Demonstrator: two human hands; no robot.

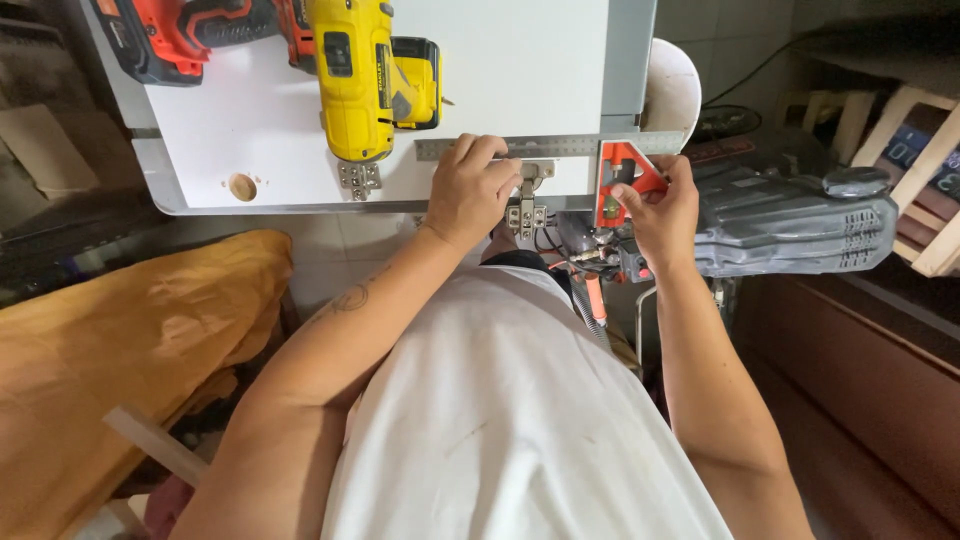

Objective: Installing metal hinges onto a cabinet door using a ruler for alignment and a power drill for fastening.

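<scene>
A white panel [260, 120] lies flat in front of me. Along its near edge rests a combination square with a steel ruler [560, 146] and a red head [625, 175]. My left hand [470, 190] presses on the ruler, right beside a metal cabinet hinge [530, 195] set at the panel's edge. My right hand [655, 205] grips the red head at the panel's right corner. A second hinge [360, 178] sits further left, and a round bored hole [242, 186] shows near the left corner.
A yellow cordless drill [360, 75] and a red cordless drill [180, 35] lie on the panel. A grey plastic tool case [790, 225] stands at the right, wooden frames [930, 150] beyond it. An orange cloth [120, 360] covers something at the left.
</scene>
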